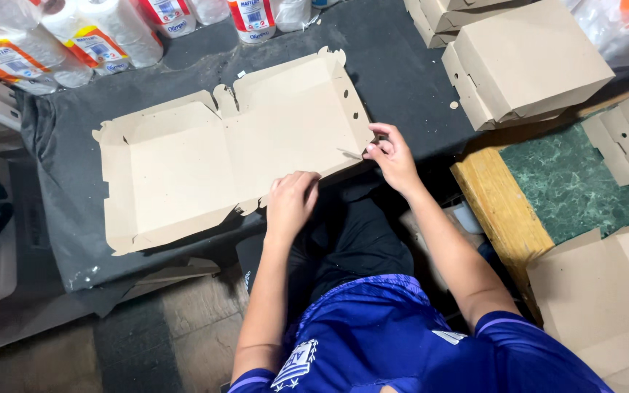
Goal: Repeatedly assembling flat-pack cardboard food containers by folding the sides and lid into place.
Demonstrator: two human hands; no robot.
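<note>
On the dark surface (402,73) lies the flat cardboard box blank (234,153) — right hand (393,156) pinching its corner tab, left hand (290,202) pressing the near edge — a hard tug might tear that thin tab.

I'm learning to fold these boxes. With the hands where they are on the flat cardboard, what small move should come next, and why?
Probably fold the near right corner up. The cardboard box blank lies open and mostly flat on the dark table. The right hand pinches a small corner tab, while the left hand presses the near edge, which would steady the blank.
</note>
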